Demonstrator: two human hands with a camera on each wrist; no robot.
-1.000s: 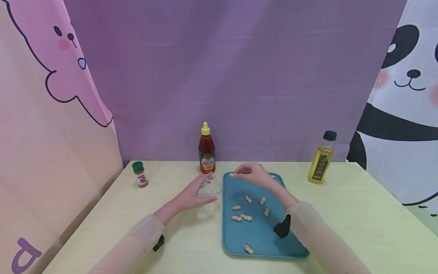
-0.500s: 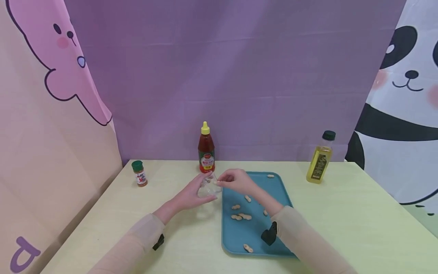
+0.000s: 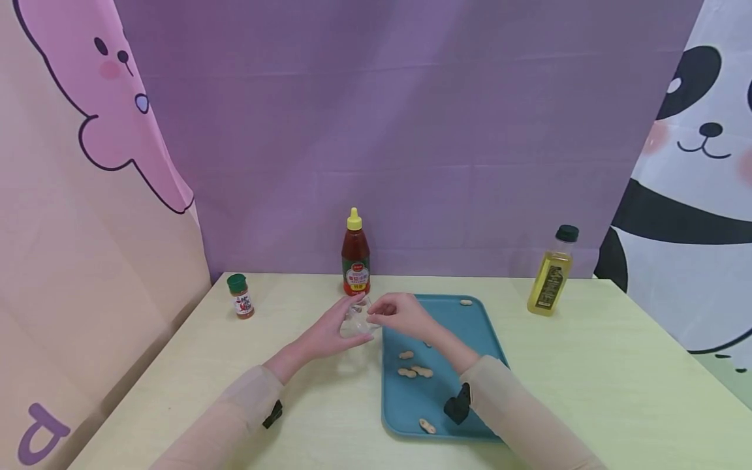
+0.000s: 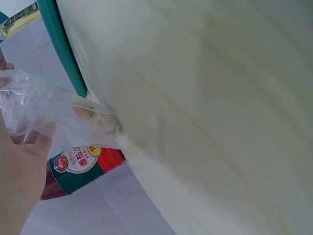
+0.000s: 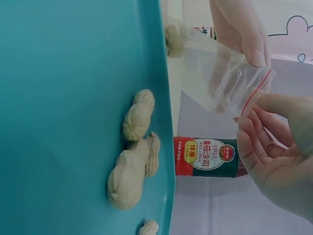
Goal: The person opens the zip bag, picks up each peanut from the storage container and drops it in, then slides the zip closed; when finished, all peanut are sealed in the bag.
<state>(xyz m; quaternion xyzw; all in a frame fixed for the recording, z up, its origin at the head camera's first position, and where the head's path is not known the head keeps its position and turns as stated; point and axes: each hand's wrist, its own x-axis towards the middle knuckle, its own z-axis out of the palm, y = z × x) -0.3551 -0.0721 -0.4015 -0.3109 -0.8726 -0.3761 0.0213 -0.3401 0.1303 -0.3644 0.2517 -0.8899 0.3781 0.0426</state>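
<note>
In the head view my left hand holds a small clear zip bag above the table, left of the blue tray. The right wrist view shows the bag's red-lined mouth and peanuts at its bottom. My right hand reaches over the tray's far left corner, its curled fingers and thumb pinching the bag's lip. Whether a peanut sits between those fingers is hidden. Several peanuts lie on the tray, one of them near the front edge.
A ketchup bottle stands just behind the bag. At the back left is a green-capped spice jar; an oil bottle stands at the back right. A purple cloth hangs behind the table.
My right hand has come left from the tray's far end to the bag's mouth. The peanut seen at its fingertips is no longer visible there. My left hand has stayed nearly still.
</note>
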